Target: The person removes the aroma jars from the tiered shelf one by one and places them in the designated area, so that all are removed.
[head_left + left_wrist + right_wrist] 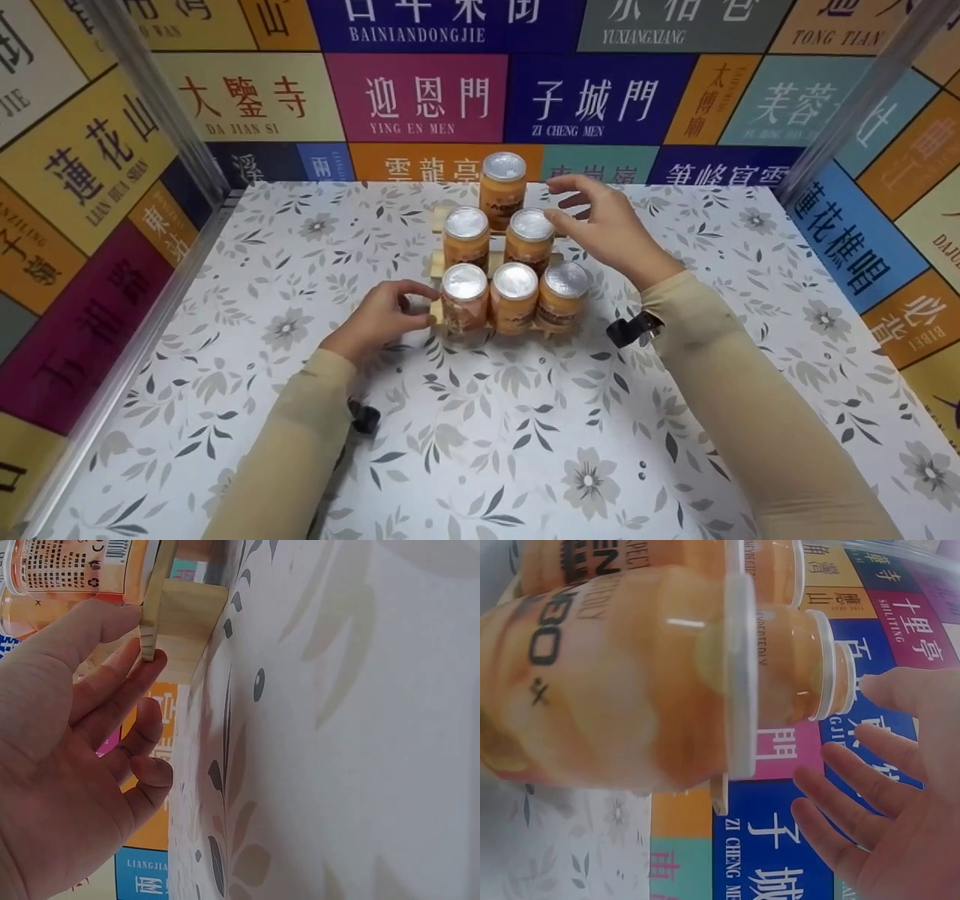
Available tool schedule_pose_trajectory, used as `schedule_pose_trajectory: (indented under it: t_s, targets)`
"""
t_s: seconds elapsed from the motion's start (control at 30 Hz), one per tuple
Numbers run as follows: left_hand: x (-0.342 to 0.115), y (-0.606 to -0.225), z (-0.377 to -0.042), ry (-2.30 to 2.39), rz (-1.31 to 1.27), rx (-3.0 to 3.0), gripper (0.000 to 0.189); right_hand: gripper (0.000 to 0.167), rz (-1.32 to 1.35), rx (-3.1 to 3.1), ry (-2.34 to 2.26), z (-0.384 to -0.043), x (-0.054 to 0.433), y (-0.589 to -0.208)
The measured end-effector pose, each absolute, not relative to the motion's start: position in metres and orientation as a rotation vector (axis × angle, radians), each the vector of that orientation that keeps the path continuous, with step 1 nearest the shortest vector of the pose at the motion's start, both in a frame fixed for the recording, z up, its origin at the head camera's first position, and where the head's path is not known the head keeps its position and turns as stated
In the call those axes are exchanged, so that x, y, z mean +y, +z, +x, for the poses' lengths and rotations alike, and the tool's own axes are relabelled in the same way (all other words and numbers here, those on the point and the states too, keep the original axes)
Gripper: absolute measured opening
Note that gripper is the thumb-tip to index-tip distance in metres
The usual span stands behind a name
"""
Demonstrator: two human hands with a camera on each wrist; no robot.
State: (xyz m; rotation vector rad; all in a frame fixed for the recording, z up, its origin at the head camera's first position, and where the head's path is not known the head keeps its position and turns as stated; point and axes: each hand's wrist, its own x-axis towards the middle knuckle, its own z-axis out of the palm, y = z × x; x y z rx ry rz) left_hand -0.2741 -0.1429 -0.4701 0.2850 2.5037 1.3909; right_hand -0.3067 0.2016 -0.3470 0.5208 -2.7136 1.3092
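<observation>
Orange and silver-topped, six cans (515, 309) stand upright in a triangle on a stepped wooden stand (191, 607), three in the front row, two in the middle, one at the back. Dark lettering on the closest, seen from the right wrist, ends in what reads as "BO"; another, seen from the left wrist, carries a barcode (116, 555), a recycling mark and print too small to make out. The lids (465, 283) are round, shiny and rimmed. The left hand (379, 315) pinches the stand's front left edge between thumb and fingertips. The right hand (600, 221), fingers spread and gripping nothing, reaches beside the middle row's right can, thumb close to its lid; whether they touch cannot be told. Tan sleeves (300, 420) cover both arms. Behind, a wall (416, 97) of coloured panels reads "YING EN MEN", "ZI CHENG MEN", "DA JIAN SI" and "BAINIANDONGJIE" under larger Chinese characters, while grey flowers and leaves pattern the white tabletop (517, 435)
</observation>
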Motion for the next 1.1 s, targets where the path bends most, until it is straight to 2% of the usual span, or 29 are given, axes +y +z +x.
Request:
schedule_pose_trajectory:
  t_s: [0.23,1.1]
  targets:
    - [-0.143,-0.471,-0.273,1.361,0.235,2.502,0.038,0.052,0.523,-2.726,1.289,-0.317,0.186,-0.342]
    - [-0.142,-0.47,-0.277,1.35,0.303,2.546,0.036,0.073,0.456,-2.841,1.237,-0.349,0.153,-0.331]
